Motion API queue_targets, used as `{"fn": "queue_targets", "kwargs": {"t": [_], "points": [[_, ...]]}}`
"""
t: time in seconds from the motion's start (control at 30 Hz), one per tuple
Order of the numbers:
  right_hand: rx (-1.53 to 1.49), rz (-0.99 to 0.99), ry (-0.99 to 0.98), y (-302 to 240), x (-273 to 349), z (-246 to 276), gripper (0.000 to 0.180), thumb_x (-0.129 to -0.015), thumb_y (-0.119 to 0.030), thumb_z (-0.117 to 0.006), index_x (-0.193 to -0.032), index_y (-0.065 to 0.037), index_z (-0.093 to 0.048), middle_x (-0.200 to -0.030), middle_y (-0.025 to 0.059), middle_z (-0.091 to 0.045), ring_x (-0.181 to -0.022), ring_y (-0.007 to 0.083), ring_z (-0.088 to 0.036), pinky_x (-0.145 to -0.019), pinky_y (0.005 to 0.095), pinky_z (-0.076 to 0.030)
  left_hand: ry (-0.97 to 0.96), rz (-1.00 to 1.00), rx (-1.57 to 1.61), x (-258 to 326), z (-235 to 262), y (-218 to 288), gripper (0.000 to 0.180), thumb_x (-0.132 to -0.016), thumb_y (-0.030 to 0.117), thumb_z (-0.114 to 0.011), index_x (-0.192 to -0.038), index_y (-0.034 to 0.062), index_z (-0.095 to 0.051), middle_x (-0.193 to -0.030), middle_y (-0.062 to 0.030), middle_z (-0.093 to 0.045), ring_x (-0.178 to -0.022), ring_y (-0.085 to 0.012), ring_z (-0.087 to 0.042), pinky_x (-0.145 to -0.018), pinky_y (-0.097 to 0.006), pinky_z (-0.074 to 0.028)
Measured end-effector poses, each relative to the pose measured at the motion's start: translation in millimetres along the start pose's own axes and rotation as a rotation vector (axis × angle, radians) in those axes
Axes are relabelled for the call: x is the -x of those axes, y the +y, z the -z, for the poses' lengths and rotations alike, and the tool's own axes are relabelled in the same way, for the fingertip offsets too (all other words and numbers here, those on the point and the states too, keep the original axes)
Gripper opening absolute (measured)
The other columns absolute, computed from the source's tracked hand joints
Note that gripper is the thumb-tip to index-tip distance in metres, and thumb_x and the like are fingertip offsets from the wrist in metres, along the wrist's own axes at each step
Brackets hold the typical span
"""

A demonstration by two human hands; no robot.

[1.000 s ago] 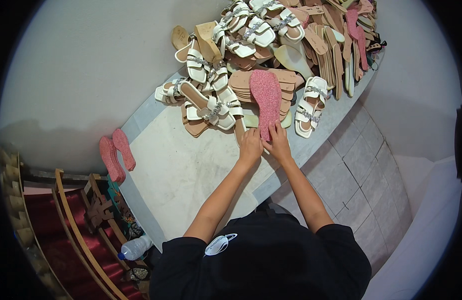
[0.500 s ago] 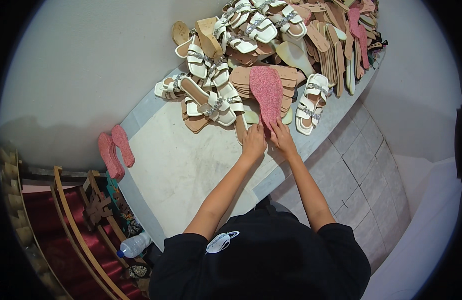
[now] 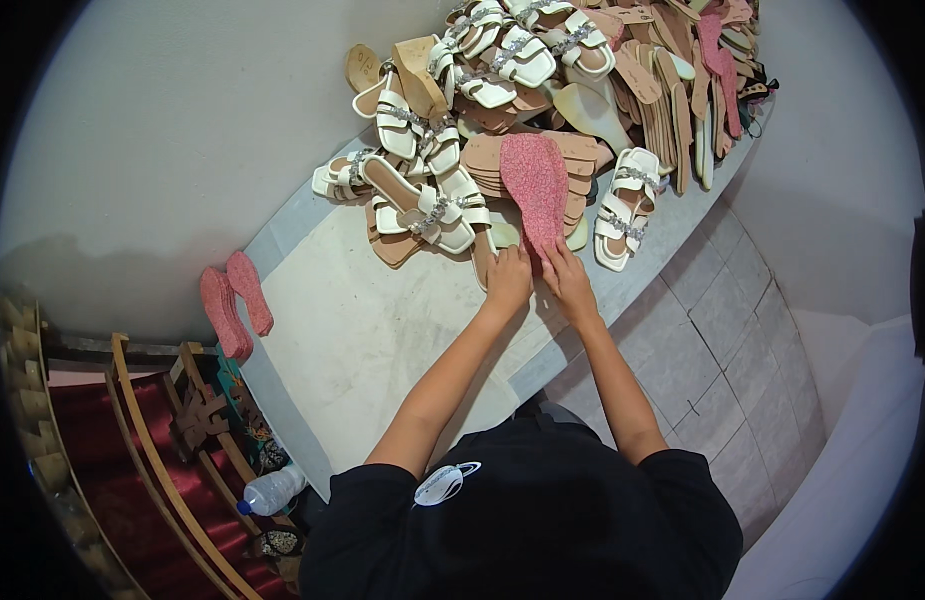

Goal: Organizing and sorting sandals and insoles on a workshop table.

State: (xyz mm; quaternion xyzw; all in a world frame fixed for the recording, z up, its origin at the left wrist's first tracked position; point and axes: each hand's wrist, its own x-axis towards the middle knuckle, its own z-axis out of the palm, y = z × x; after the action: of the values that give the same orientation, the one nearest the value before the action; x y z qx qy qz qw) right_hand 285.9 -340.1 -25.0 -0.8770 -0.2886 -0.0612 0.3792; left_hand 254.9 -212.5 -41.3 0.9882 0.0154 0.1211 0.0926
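My right hand (image 3: pixel 570 283) is clamped on the narrow end of a pink sole (image 3: pixel 534 185).
My left hand (image 3: pixel 509 280) curls at that same end; whether it pinches, I cannot tell. The pink sole carries no straps, so I judge it less complete than the strapped white sandals (image 3: pixel 442 225) heaped to its left; how much is left overall I cannot tell. Brown soles (image 3: pixel 484 158) lie stacked behind its wide end, and a lone sandal (image 3: pixel 626 210) sits near its right, so room is tight there. Also rightward, the worktop (image 3: pixel 285 225) edge slants close by, tiled floor (image 3: pixel 727 320) beyond. More room opens left of the pink sole, toward other pink soles (image 3: pixel 223 310) well apart from it.
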Motion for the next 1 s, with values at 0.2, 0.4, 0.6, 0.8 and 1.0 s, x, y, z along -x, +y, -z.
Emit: {"fn": "queue_targets", "kwargs": {"t": [0.2, 0.4, 0.6, 0.8, 1.0], "points": [[-0.053, -0.003, 0.116, -21.8, -13.4, 13.3, 0.03, -0.082, -0.019, -0.053, -0.106, -0.002, -0.057, -0.11, 0.0172, -0.052, -0.091, 0.0347, -0.049, -0.082, 0.0379, -0.04, 0.011, -0.013, -0.024, 1.4, -3.5, -6.4, 0.026, -0.071, 0.014, -0.054, -0.092, 0.0004, -0.06, -0.085, -0.0083, -0.053, -0.082, -0.0215, -0.051, -0.068, -0.037, -0.036], [-0.078, -0.002, 0.197, -30.2, -21.8, 32.5, 0.031, -0.084, -0.024, -0.05, -0.105, -0.003, -0.058, -0.11, 0.0151, -0.054, -0.094, 0.0319, -0.048, -0.084, 0.037, -0.038, 0.05, -0.065, -0.027, -1.2, -0.7, -17.7, 0.025, -0.07, 0.014, -0.055, -0.093, 0.0051, -0.062, -0.106, -0.0052, -0.051, -0.096, -0.0215, -0.046, -0.075, -0.041, -0.033], [-0.095, 0.057, 0.278, -28.5, -42.8, 62.9, 0.035, -0.086, -0.027, -0.047, -0.109, -0.003, -0.057, -0.116, 0.0134, -0.052, -0.101, 0.0299, -0.046, -0.089, 0.0364, -0.034, 0.072, -0.129, 0.046, 0.9, 12.5, -23.2, 0.028, -0.071, 0.017, -0.056, -0.098, 0.0083, -0.061, -0.119, 0.0008, -0.049, -0.105, -0.0208, -0.044, -0.082, -0.044, -0.029], [-0.071, 0.178, 0.297, -41.4, -18.7, 48.1, 0.037, -0.082, -0.021, -0.054, -0.116, -0.005, -0.053, -0.124, 0.0137, -0.046, -0.103, 0.0307, -0.044, -0.09, 0.0381, -0.033, 0.241, 0.063, 0.53, -1.3, 54.5, -4.4, 0.025, -0.081, 0.015, -0.05, -0.102, 0.006, -0.059, -0.108, -0.0063, -0.055, -0.097, -0.0218, -0.05, -0.084, -0.039, -0.031], [-0.073, 0.371, 0.22, -67.2, 15.1, 14.4, 0.043, -0.075, -0.019, -0.061, -0.116, -0.007, -0.053, -0.126, 0.0134, -0.043, -0.102, 0.0326, -0.042, -0.09, 0.0405, -0.033, 0.504, 0.145, 0.855, 25.9, 90.1, -14.6, 0.026, -0.089, 0.014, -0.045, -0.106, -0.0026, -0.054, -0.091, -0.012, -0.06, -0.081, -0.0228, -0.057, -0.073, -0.034, -0.043]]}}
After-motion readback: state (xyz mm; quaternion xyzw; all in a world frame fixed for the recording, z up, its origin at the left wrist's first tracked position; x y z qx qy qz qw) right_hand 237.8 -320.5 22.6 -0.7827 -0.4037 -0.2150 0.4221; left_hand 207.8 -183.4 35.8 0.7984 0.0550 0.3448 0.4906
